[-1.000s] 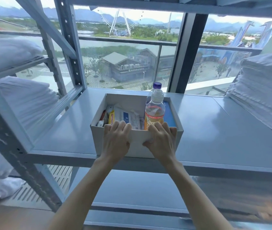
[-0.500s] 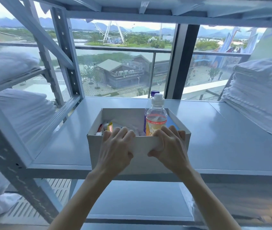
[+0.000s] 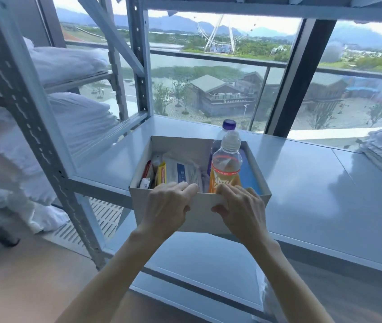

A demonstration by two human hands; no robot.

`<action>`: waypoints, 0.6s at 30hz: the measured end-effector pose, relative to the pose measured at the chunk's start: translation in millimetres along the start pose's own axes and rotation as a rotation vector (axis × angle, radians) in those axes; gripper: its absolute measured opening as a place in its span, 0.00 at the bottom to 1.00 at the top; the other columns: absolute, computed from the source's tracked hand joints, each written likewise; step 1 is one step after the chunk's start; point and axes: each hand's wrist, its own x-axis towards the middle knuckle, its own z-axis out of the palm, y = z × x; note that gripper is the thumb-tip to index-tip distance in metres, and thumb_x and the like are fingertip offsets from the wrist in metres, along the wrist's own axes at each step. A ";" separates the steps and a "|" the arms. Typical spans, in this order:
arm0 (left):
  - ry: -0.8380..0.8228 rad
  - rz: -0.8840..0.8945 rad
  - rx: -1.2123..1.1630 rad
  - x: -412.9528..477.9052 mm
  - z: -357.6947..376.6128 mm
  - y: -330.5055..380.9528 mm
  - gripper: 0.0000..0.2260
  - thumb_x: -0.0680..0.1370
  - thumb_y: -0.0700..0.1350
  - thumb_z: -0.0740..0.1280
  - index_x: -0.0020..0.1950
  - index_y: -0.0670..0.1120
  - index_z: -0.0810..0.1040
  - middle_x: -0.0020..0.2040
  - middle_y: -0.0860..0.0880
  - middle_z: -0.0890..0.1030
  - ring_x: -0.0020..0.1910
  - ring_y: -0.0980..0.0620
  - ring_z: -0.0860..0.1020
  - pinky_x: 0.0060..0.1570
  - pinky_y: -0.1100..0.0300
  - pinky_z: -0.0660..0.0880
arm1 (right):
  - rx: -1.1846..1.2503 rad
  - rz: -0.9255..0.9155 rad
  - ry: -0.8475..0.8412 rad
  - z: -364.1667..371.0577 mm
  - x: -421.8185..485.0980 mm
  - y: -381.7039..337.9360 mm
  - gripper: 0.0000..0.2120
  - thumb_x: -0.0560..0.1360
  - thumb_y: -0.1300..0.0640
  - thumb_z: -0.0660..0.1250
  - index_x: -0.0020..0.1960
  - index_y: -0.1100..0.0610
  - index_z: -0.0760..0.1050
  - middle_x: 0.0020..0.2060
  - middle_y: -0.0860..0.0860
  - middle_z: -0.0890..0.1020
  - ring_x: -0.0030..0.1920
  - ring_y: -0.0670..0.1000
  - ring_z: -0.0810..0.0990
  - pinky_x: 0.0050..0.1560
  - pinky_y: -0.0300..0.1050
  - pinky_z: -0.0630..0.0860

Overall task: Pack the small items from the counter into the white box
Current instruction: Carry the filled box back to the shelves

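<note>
- Head view: the white box sits at the front edge of the grey shelf. It holds packets and two upright bottles.
- The left hand and right hand both grip the box's near wall, fingers hooked over the rim and thumbs outside.
- Packing looks finished, and moving the box seems to be the step in hand.
- Gripped by one wall only, the box may sag away from the person. It should be kept level with a hand slid beneath, so the orange bottle does not topple.
</note>
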 end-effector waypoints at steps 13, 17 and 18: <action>0.158 -0.201 0.084 -21.0 3.8 33.1 0.15 0.65 0.44 0.77 0.49 0.49 0.80 0.42 0.51 0.81 0.47 0.46 0.78 0.53 0.54 0.63 | 0.331 -0.059 0.023 -16.0 -23.3 47.5 0.21 0.61 0.59 0.78 0.52 0.54 0.79 0.45 0.49 0.82 0.52 0.50 0.72 0.50 0.49 0.75; 0.129 -0.256 0.118 -27.4 16.5 44.6 0.19 0.73 0.51 0.68 0.63 0.49 0.75 0.60 0.43 0.77 0.66 0.41 0.69 0.68 0.42 0.55 | 0.295 -0.040 0.051 -7.2 -38.9 49.8 0.31 0.61 0.56 0.79 0.62 0.57 0.75 0.60 0.56 0.76 0.67 0.56 0.66 0.68 0.54 0.61; 0.130 -0.270 0.123 -27.8 17.9 46.7 0.20 0.75 0.52 0.64 0.66 0.49 0.73 0.65 0.41 0.73 0.70 0.40 0.64 0.69 0.40 0.54 | 0.293 0.007 0.076 -5.4 -41.7 48.9 0.32 0.62 0.55 0.79 0.63 0.56 0.73 0.64 0.58 0.73 0.69 0.58 0.63 0.70 0.55 0.58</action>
